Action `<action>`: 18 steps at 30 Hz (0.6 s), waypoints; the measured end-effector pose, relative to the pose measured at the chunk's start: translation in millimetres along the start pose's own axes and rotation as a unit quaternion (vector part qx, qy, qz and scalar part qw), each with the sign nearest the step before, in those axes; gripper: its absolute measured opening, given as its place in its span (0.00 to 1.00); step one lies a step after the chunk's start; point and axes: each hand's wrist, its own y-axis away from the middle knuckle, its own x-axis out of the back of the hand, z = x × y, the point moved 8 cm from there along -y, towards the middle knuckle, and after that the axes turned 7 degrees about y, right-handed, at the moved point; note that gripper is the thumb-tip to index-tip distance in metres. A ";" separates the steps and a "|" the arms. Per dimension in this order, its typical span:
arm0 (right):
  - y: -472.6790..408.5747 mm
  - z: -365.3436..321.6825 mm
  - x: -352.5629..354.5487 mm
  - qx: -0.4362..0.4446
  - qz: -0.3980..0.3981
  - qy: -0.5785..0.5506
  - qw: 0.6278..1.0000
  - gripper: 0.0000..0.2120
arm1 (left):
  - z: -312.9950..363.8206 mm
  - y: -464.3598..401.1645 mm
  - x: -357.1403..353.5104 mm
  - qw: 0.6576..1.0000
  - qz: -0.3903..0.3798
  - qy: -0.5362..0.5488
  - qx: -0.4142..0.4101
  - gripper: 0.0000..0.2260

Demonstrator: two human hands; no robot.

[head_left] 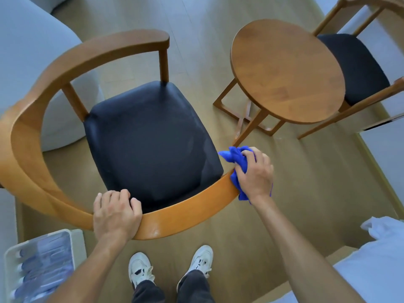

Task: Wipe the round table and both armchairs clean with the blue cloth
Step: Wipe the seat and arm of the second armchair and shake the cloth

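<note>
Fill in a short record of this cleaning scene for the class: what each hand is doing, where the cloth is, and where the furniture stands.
left hand: grips the near armchair's curved wooden rail
right hand: holds the blue cloth
blue cloth: bunched, pressed on the rail's right end
round table: beyond the cloth, top bare
second armchair: behind the table, partly hidden

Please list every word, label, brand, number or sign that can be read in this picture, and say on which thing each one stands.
No text can be read.
Bottles in the white bin: labels blurred, unreadable.
Shoes: dark marks only, no legible brand.
Blue cloth, near chair, table, far chair: no writing shows.
</note>
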 end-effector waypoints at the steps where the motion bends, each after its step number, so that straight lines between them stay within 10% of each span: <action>1: 11.0 -20.6 1.3 0.030 0.017 0.025 0.999 0.11 | 0.2 0.0 0.3 1.000 -0.002 0.002 0.001 0.13; 8: 150.5 -199.1 -8.5 0.173 -0.018 -0.120 0.977 0.06 | -0.7 1.8 10.2 0.998 0.015 0.061 0.005 0.19; 12: 126.6 -144.2 -2.9 0.315 0.013 -0.091 0.945 0.09 | -5.3 2.9 7.2 0.997 0.016 0.079 0.008 0.20; 18: 31.2 -9.8 -1.4 -0.002 0.019 0.001 1.000 0.14 | -6.0 2.7 5.2 0.995 0.044 0.088 -0.007 0.19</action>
